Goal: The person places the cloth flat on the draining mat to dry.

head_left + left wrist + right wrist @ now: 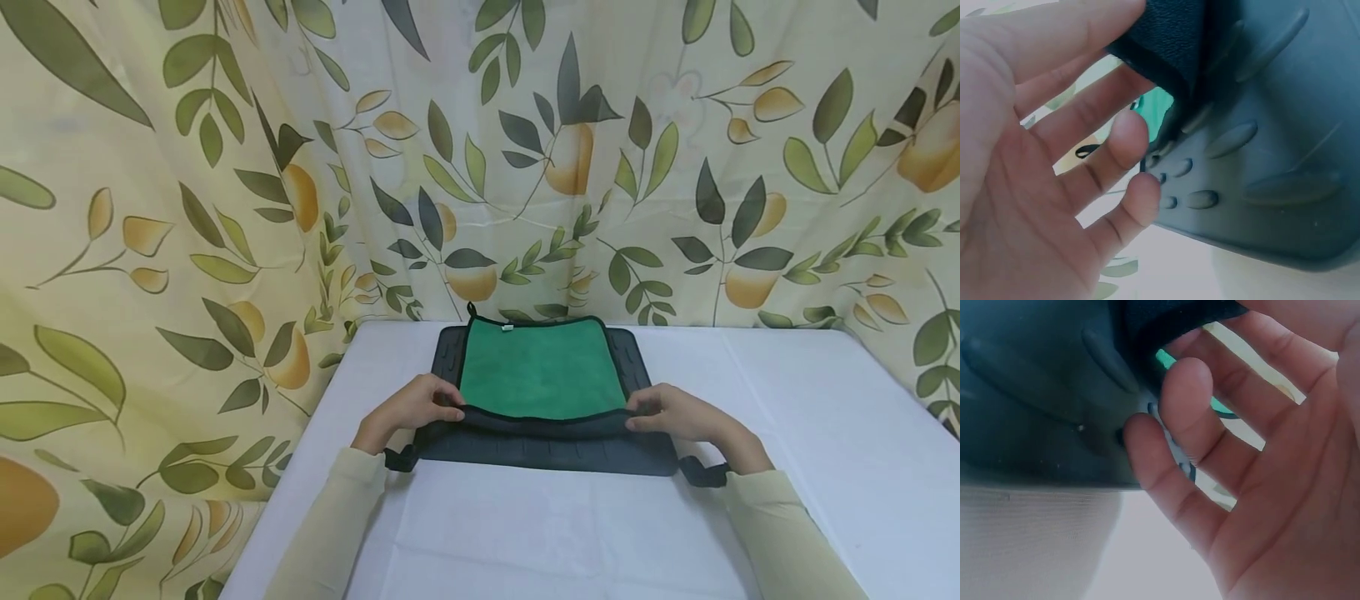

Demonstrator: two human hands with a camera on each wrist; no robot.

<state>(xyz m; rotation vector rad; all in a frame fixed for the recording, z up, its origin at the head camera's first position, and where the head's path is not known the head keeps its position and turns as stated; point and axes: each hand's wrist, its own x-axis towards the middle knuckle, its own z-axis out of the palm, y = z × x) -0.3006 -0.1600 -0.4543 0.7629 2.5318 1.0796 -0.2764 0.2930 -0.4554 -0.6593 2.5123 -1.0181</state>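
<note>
A green cloth [540, 371] with a black border and a dark underside lies on a black ribbed mat [547, 454]. Its near edge is lifted and bowed, showing the dark side. At the near left corner my left hand [411, 403] pinches the cloth between thumb and fingers; the left wrist view shows the dark corner [1169, 44] there, with the lower fingers spread apart. My right hand [684, 412] pinches the near right corner, and in the right wrist view that dark cloth edge [1175, 322] passes under the thumb.
The mat rests on a white-covered table [525, 525]. A curtain [637, 167] printed with leaves and fruit hangs behind the table and along its left side. Black straps [401, 458] circle both wrists. A small loop [471, 309] sticks up at the cloth's far left corner.
</note>
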